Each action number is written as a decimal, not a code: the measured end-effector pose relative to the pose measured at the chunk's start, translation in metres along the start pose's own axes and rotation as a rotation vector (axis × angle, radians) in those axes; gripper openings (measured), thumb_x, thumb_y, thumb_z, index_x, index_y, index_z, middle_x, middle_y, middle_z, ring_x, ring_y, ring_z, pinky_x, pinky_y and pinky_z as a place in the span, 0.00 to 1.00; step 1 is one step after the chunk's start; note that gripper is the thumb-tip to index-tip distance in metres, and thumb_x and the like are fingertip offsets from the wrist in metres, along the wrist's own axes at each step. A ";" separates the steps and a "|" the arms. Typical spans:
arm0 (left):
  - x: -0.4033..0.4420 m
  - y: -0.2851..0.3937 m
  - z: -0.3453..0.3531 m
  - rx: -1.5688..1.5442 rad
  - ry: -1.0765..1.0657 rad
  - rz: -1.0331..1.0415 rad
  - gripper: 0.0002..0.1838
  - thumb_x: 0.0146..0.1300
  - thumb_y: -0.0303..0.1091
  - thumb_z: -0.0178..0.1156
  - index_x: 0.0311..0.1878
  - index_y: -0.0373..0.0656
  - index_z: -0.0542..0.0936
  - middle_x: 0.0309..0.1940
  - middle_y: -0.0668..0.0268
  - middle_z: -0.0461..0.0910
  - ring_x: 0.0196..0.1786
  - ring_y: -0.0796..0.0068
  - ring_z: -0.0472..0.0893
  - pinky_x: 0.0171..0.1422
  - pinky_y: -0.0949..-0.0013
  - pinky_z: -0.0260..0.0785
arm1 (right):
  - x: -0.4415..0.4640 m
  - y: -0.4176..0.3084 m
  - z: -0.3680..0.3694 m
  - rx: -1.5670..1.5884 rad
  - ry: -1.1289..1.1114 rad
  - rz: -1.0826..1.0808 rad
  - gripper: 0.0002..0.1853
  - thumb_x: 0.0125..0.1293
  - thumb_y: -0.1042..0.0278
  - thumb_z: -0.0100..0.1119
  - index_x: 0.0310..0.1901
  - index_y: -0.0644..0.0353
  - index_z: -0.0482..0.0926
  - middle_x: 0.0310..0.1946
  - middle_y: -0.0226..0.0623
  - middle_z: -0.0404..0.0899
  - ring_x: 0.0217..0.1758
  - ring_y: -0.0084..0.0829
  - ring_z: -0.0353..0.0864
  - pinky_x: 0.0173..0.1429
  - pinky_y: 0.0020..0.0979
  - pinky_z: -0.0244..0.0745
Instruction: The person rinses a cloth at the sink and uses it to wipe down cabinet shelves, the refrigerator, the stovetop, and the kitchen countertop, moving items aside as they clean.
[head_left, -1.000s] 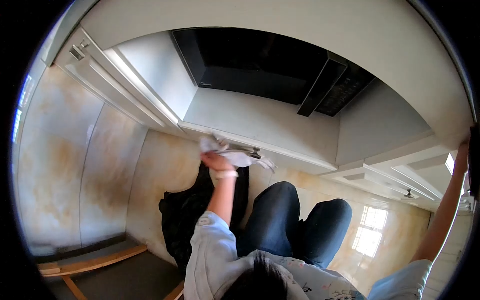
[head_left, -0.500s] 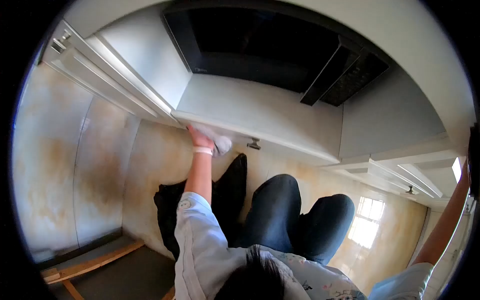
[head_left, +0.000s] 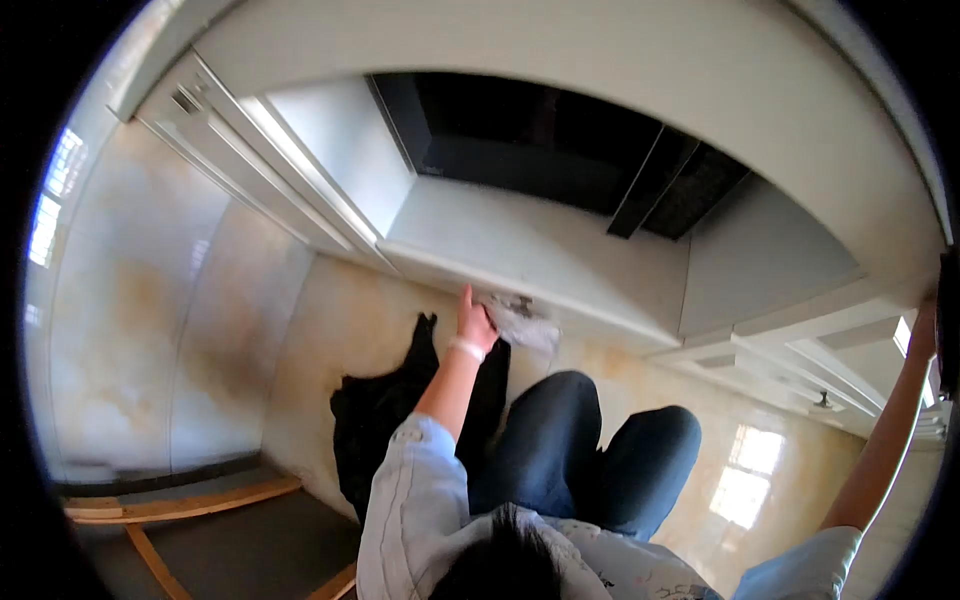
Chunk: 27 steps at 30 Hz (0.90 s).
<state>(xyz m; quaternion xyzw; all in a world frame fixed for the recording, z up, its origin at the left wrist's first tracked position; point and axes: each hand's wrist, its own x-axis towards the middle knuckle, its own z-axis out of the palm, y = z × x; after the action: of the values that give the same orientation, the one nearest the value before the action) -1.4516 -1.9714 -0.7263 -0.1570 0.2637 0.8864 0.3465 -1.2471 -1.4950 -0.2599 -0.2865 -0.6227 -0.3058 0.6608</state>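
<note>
My left hand (head_left: 477, 322) is closed around a crumpled whitish cloth (head_left: 530, 332). The cloth lies against the cream drawer front (head_left: 612, 331) below the open compartment and partly covers the small metal handle (head_left: 520, 302). It is blurred by motion. At the far right edge of the view is my right hand (head_left: 927, 325), raised beside the cabinet frame. Shadow and the edge of the view hide its fingers, so what it touches does not show.
A black microwave-like appliance (head_left: 530, 140) stands inside the compartment (head_left: 500, 222). An open cabinet door (head_left: 270, 160) juts out at left. Black fabric (head_left: 385, 415) lies on the tiled floor beside my bent knees (head_left: 555, 420). Wooden slats (head_left: 220, 500) are at lower left.
My left hand and the cloth have slid right along the drawer front, from near its left end to the handle. The view has shifted slightly. My right arm stays raised.
</note>
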 end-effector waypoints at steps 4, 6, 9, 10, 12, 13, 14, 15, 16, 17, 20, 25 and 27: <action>-0.053 0.023 0.017 0.281 0.095 0.043 0.17 0.67 0.37 0.46 0.51 0.36 0.73 0.47 0.61 0.77 0.52 0.67 0.75 0.59 0.63 0.66 | -0.003 0.001 -0.004 -0.245 -0.080 0.096 0.27 0.70 0.46 0.29 0.47 0.66 0.65 0.39 0.45 0.66 0.42 0.42 0.67 0.49 0.47 0.63; -0.085 0.045 0.036 0.310 0.018 0.055 0.15 0.65 0.33 0.48 0.50 0.35 0.73 0.47 0.60 0.77 0.51 0.67 0.75 0.58 0.64 0.66 | -0.002 -0.002 -0.026 0.059 0.008 -0.168 0.28 0.69 0.44 0.30 0.49 0.66 0.66 0.42 0.44 0.68 0.45 0.42 0.68 0.51 0.44 0.63; -0.137 0.075 0.101 0.499 0.103 0.239 0.12 0.61 0.30 0.53 0.44 0.32 0.76 0.39 0.60 0.79 0.42 0.70 0.78 0.50 0.68 0.70 | 0.007 0.000 -0.047 0.317 -0.024 -0.377 0.30 0.68 0.42 0.30 0.52 0.65 0.67 0.46 0.42 0.72 0.49 0.42 0.70 0.54 0.41 0.62; -0.160 0.081 0.129 0.527 0.147 0.290 0.10 0.60 0.30 0.56 0.40 0.33 0.78 0.34 0.62 0.80 0.37 0.73 0.79 0.45 0.71 0.71 | 0.010 0.000 -0.049 0.376 -0.069 -0.399 0.31 0.68 0.42 0.31 0.53 0.64 0.68 0.47 0.42 0.73 0.50 0.42 0.71 0.55 0.40 0.62; -0.199 0.094 0.181 0.626 0.234 0.408 0.10 0.60 0.31 0.57 0.38 0.33 0.78 0.31 0.64 0.80 0.34 0.75 0.78 0.41 0.73 0.70 | 0.014 -0.001 -0.055 0.452 -0.143 -0.404 0.33 0.67 0.40 0.31 0.55 0.63 0.69 0.50 0.41 0.75 0.53 0.42 0.72 0.58 0.37 0.62; -0.211 0.103 0.192 0.698 0.260 0.486 0.11 0.60 0.33 0.56 0.39 0.34 0.78 0.34 0.65 0.79 0.37 0.77 0.77 0.43 0.73 0.68 | 0.013 -0.001 -0.056 0.464 -0.160 -0.395 0.33 0.67 0.40 0.31 0.56 0.64 0.67 0.52 0.41 0.74 0.55 0.41 0.70 0.59 0.39 0.59; -0.224 0.111 0.213 0.704 0.259 0.491 0.11 0.60 0.33 0.56 0.39 0.34 0.78 0.34 0.65 0.79 0.37 0.77 0.77 0.43 0.73 0.68 | 0.009 -0.003 -0.056 0.480 -0.177 -0.389 0.34 0.67 0.40 0.32 0.57 0.64 0.66 0.53 0.41 0.73 0.57 0.41 0.69 0.61 0.41 0.57; -0.240 0.115 0.237 0.777 0.411 0.660 0.12 0.61 0.35 0.55 0.40 0.34 0.77 0.35 0.65 0.78 0.39 0.77 0.76 0.44 0.72 0.67 | 0.008 -0.008 -0.058 0.511 -0.208 -0.347 0.33 0.67 0.41 0.31 0.57 0.64 0.66 0.54 0.42 0.72 0.58 0.41 0.68 0.61 0.41 0.56; -0.258 0.117 0.254 0.846 0.562 0.833 0.13 0.61 0.36 0.55 0.40 0.35 0.77 0.37 0.65 0.78 0.41 0.77 0.75 0.46 0.72 0.66 | 0.007 -0.009 -0.063 0.542 -0.235 -0.304 0.32 0.67 0.42 0.31 0.57 0.64 0.66 0.55 0.43 0.71 0.58 0.41 0.67 0.62 0.42 0.54; -0.268 0.123 0.266 0.715 0.552 0.938 0.14 0.62 0.37 0.54 0.42 0.35 0.77 0.39 0.64 0.77 0.44 0.76 0.75 0.49 0.71 0.65 | 0.006 -0.010 -0.065 0.554 -0.247 -0.305 0.31 0.67 0.43 0.31 0.57 0.64 0.66 0.55 0.44 0.71 0.58 0.42 0.67 0.62 0.42 0.53; -0.304 0.149 0.338 0.521 0.469 1.240 0.16 0.64 0.36 0.51 0.49 0.33 0.74 0.44 0.62 0.77 0.47 0.73 0.75 0.55 0.69 0.65 | -0.002 -0.012 -0.067 0.553 -0.233 -0.297 0.28 0.65 0.48 0.36 0.56 0.64 0.68 0.54 0.46 0.71 0.57 0.45 0.67 0.62 0.45 0.54; -0.346 0.217 0.480 0.444 0.264 1.279 0.23 0.65 0.38 0.52 0.60 0.37 0.67 0.53 0.60 0.73 0.54 0.69 0.72 0.58 0.66 0.64 | -0.001 -0.008 -0.080 0.537 -0.386 -0.283 0.27 0.61 0.52 0.41 0.55 0.63 0.68 0.57 0.47 0.69 0.59 0.45 0.66 0.65 0.46 0.49; -0.350 0.250 0.550 0.571 0.181 1.467 0.28 0.63 0.38 0.55 0.64 0.37 0.62 0.61 0.58 0.66 0.62 0.66 0.66 0.64 0.64 0.59 | 0.011 -0.009 -0.090 0.569 -0.493 -0.253 0.26 0.59 0.56 0.47 0.56 0.63 0.67 0.58 0.47 0.68 0.61 0.45 0.64 0.66 0.46 0.48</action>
<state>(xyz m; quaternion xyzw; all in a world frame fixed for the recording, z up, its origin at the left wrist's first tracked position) -1.4299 -1.9954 -0.0285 0.0802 0.5444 0.7703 -0.3221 -1.1952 -1.5703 -0.2541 -0.0778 -0.8530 -0.1222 0.5014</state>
